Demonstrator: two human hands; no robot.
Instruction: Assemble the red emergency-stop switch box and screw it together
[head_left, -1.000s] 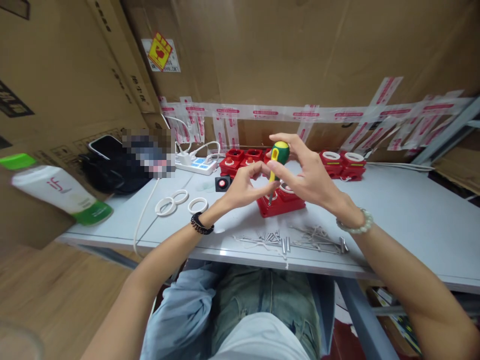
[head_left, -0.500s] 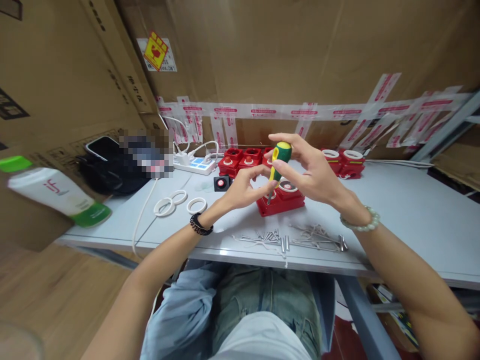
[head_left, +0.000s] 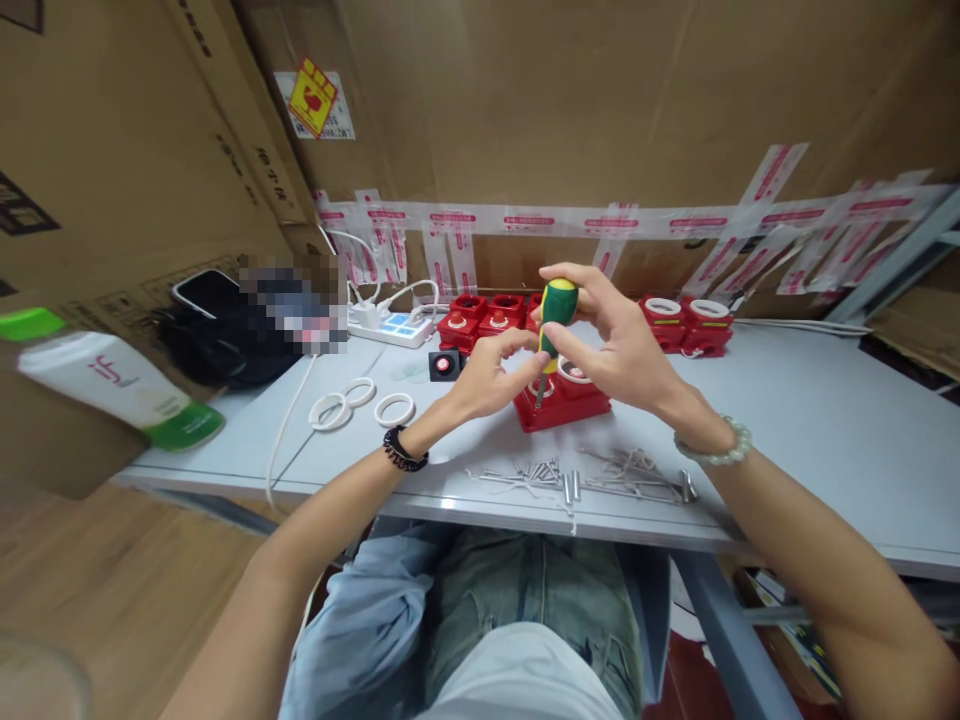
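Observation:
A screwdriver with a green and yellow handle stands nearly upright, tip down, at the front left of a red housing. My right hand grips its handle between thumb and fingers. Lower down, my left hand closes its thumb and fingers around the lower handle and top of the shaft. The housing lies on the table with two round openings, partly covered by my hands; one bears a white ring. Whether the tip sits in a screw is too small to tell.
Several red units line the back, two with white rings at right. Loose screws and metal rods lie near the front edge. White rings, a small black block, a power strip and a bottle are on the left.
The screwdriver handle has turned in my right hand, showing more green, and stands slightly more upright. My left hand stays at the lower handle. The red housing keeps its place.

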